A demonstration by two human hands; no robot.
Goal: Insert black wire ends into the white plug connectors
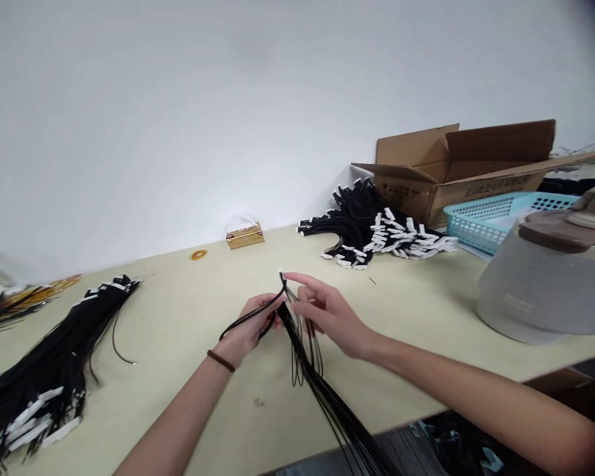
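Observation:
My left hand [258,320] is closed around a bundle of thin black cables [305,363] above the middle of the table. The bundle slopes down to the right and over the table's front edge. More black cable loops back over the left wrist, beside a dark band. A cable end with a small white connector [280,271] sticks up between the hands. My right hand [327,311] has its index finger stretched to this end, its other fingers curled around cable. Thin loops hang below it; its exact grip is partly hidden.
Black cables with white connectors [39,357] lie at left, and another heap [357,225] at back right. Behind stand a golden box [245,236] and a yellow ring [198,254]. An open carton [426,192], blue basket [480,231] and translucent container [540,284] occupy the right.

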